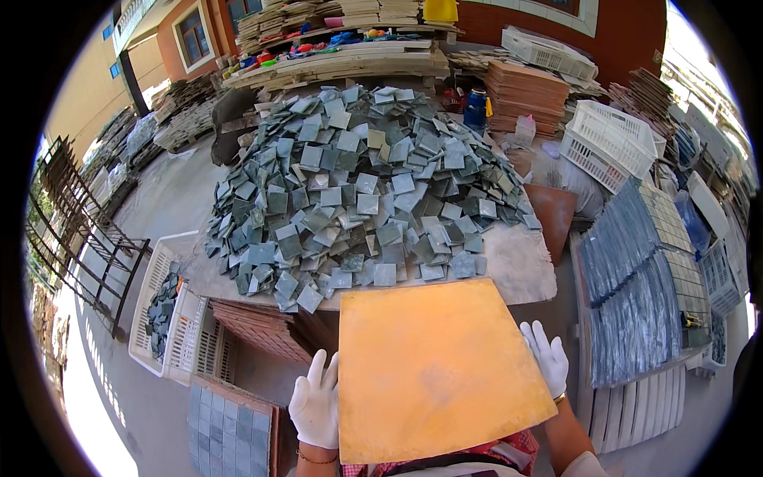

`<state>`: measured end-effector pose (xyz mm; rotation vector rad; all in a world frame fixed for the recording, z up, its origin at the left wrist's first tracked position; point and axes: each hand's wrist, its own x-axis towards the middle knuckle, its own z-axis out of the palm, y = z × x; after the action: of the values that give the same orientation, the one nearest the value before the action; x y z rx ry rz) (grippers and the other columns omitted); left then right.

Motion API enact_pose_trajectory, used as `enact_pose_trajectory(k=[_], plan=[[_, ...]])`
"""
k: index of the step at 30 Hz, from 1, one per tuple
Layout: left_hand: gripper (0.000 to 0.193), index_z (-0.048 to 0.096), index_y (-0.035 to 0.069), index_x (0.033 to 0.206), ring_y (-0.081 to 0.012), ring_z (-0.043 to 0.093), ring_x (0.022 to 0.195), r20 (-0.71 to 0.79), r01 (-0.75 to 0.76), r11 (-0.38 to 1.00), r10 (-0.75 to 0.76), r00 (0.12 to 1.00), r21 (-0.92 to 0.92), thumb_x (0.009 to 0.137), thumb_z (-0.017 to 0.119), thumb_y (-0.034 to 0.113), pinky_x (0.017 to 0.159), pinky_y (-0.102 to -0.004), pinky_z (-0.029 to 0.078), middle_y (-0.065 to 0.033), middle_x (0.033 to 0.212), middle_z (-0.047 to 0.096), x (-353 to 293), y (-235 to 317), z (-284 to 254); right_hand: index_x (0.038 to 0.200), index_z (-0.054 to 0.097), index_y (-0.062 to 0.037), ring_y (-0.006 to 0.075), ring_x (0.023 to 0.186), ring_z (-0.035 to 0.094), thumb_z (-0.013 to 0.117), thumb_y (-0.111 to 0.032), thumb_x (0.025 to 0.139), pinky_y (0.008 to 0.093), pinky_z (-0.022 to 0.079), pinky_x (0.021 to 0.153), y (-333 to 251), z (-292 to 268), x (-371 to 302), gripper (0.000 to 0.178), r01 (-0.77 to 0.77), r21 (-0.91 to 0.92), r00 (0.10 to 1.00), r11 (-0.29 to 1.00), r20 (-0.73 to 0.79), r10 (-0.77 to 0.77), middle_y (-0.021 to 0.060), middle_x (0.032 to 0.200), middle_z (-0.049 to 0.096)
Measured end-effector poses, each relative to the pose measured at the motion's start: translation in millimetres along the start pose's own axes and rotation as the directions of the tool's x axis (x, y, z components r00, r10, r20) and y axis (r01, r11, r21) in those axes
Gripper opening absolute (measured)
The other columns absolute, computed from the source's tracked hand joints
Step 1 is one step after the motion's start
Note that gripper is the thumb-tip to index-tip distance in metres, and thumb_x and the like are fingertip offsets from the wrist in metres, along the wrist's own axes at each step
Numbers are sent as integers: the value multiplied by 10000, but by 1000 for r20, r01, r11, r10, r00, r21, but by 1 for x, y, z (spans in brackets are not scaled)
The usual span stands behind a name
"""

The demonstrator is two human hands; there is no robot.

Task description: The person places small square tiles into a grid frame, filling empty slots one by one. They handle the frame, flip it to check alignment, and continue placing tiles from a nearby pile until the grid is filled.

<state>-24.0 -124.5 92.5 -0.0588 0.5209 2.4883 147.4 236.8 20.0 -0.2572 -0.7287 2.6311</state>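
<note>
A square yellow-orange board (437, 374) lies flat in front of my body, its far edge overlapping the near side of the table. At its left edge is my left hand (316, 405) in a white glove, part of it hidden by the board. My right hand (547, 358), also white-gloved, is at the right edge, partly covered too. Both hands hold the board between them, their visible fingers pointing forward and somewhat spread. Beyond it, a big heap of small grey-green stone tiles (366, 183) covers the table (517, 258).
White plastic crates stand at left (171, 318) and right (612, 139). Low on the left leans a grey tile mosaic sheet (230, 425). Stacked tile sheets (636, 278) rise on the right, and a metal rack (79, 230) stands far left. A blue jug (475, 107) sits behind the heap.
</note>
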Motion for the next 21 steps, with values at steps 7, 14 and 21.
enact_pose_trajectory(k=[7, 14, 21], plan=[[608, 359, 26, 1385, -320, 455, 1220, 133, 5, 841, -92, 987, 542, 975, 353, 474, 1038, -434, 353, -188, 1389, 409, 58, 33, 53, 1455, 226, -30, 252, 1346, 335, 497, -329, 956, 422, 290, 1110, -5, 60, 49, 642, 429, -305, 900, 850, 227, -373, 95, 1503, 287], [358, 494, 194, 1314, -137, 485, 1163, 249, -249, -285, -38, 968, 926, 990, 407, 317, 1081, -415, 255, 55, 1237, 567, 147, 58, 46, 1113, 578, 43, 241, 962, 610, 584, -165, 867, 339, 453, 827, -10, 39, 149, 322, 249, -966, 858, 76, 184, -480, 139, 1030, 658], [447, 560, 56, 1152, -320, 598, 929, 273, -241, -129, 387, 881, 962, 939, 448, 432, 804, -383, 459, -167, 1001, 634, 216, 16, -15, 1087, 569, 61, 244, 898, 610, 598, -226, 873, 357, 464, 803, 26, 29, 200, 359, 313, -928, 824, 201, 160, -544, 155, 977, 657]])
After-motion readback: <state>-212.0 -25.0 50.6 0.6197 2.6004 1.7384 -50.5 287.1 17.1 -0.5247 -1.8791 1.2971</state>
